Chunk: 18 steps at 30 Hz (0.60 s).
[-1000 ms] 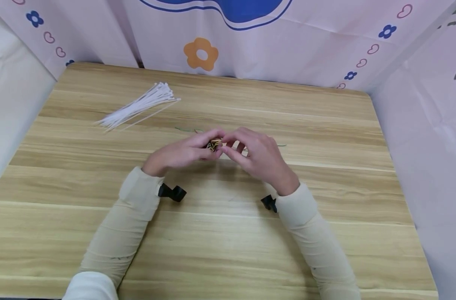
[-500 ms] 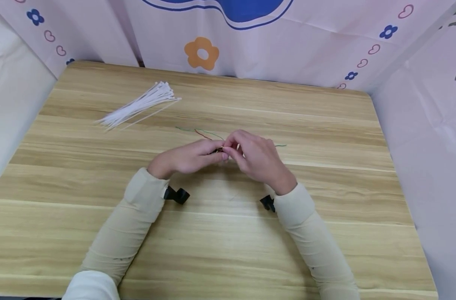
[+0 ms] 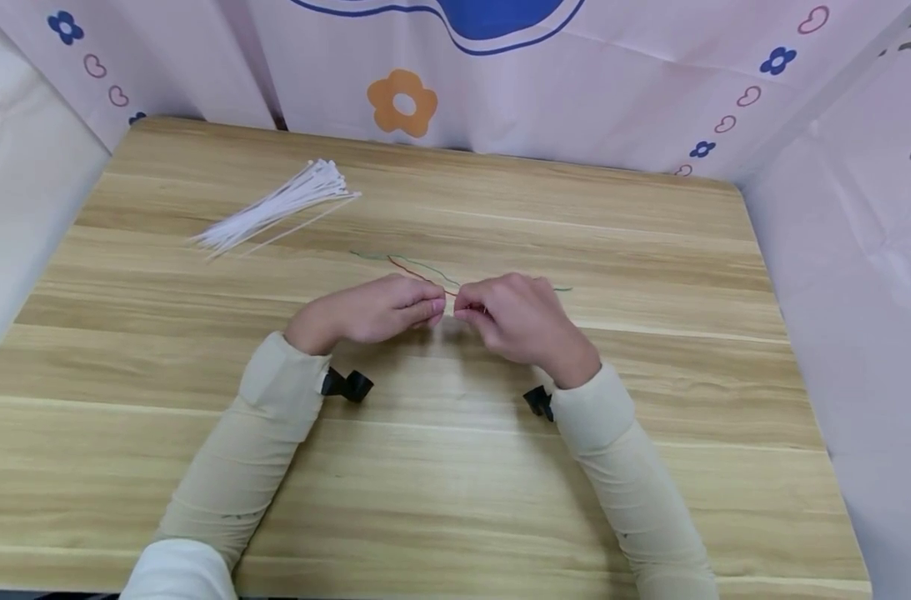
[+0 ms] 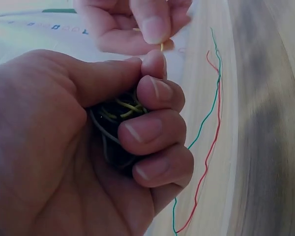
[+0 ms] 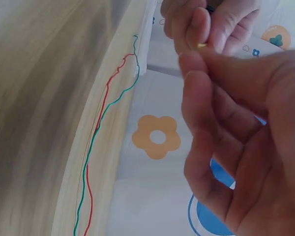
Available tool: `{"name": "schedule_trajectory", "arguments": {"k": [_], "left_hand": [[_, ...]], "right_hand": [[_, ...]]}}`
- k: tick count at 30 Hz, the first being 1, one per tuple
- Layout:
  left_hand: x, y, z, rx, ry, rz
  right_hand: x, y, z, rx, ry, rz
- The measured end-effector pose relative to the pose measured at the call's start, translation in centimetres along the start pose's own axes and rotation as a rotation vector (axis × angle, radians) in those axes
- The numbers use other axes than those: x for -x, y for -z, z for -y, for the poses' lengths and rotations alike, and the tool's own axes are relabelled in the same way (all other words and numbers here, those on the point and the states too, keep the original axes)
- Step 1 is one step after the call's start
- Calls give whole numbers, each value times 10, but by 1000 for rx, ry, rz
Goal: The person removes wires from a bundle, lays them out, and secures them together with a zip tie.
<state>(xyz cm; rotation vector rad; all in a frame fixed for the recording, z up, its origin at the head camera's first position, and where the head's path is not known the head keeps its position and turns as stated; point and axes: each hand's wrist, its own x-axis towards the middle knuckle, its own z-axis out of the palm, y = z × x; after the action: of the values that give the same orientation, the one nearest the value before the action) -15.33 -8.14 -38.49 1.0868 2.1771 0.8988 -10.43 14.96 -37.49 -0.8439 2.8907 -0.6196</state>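
My left hand [image 3: 376, 310] grips a small tangled bundle of thin wires [image 4: 125, 112], dark with yellow strands, mostly hidden inside the curled fingers. From between its thumb and index finger a short end of yellow wire [image 4: 162, 47] sticks out. The thumb and index finger of my right hand [image 3: 517, 317] pinch that yellow wire, just to the right of the left fingertips. Behind both hands a red wire [image 4: 206, 162] and a green wire [image 4: 202, 127] lie loosely along the wooden table, crossing each other; the hands cover part of them in the head view.
A fanned bunch of white cable ties [image 3: 278, 204] lies at the table's back left, one slightly apart. White printed cloth [image 3: 500, 100] hangs behind the table [image 3: 425, 500], and plain white panels stand at the sides. A black mount [image 3: 350, 386] juts inward from the left cuff.
The left hand has turned over, so the bundle is out of sight in the head view. The fingertips have drawn slightly apart and lower, showing more of the red and green wires.
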Motion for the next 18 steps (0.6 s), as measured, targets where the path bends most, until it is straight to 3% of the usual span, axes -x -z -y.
{"name": "schedule_trajectory", "arguments": {"k": [4, 7, 11, 18], "left_hand": [[3, 3, 1, -7, 25, -16], [6, 6, 3, 31, 46, -15], [9, 12, 6, 63, 50, -12], [14, 18, 13, -54, 6, -55]], "right_hand": [[-1, 0, 1, 93, 0, 6], [-1, -1, -3, 93, 34, -20], [0, -1, -10, 14, 108, -102], [1, 2, -21, -159, 138, -139]]}}
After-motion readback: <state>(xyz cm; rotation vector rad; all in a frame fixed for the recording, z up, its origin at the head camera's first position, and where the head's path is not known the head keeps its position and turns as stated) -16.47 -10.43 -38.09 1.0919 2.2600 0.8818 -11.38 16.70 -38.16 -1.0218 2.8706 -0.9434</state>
